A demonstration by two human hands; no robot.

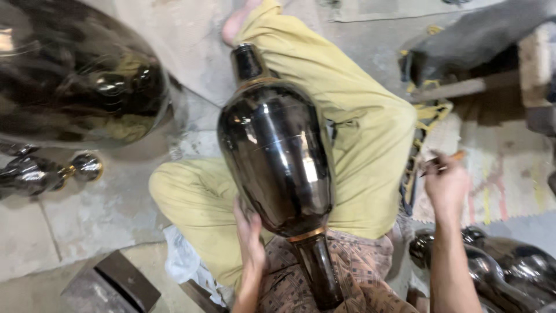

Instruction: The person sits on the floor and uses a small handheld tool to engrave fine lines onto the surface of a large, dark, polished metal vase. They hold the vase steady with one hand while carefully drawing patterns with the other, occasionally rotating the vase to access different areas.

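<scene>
- Left hand [250,235], lower centre, pressed with fingers spread against the glossy black vase [277,156] lying across the lap.
- Right hand [445,184], centre right, closed on a thin tool [441,163], well apart from the vase.
- Judged mid-job: surface already mirror-bright.
- More dark vessels [509,269] lower right.

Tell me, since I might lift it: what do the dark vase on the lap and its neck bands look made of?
The vase looks like polished dark metal, judging by its sharp mirror-like reflections, though glazed ceramic can't be excluded. The bands look brass or gilt: thin, golden, shiny.
</scene>
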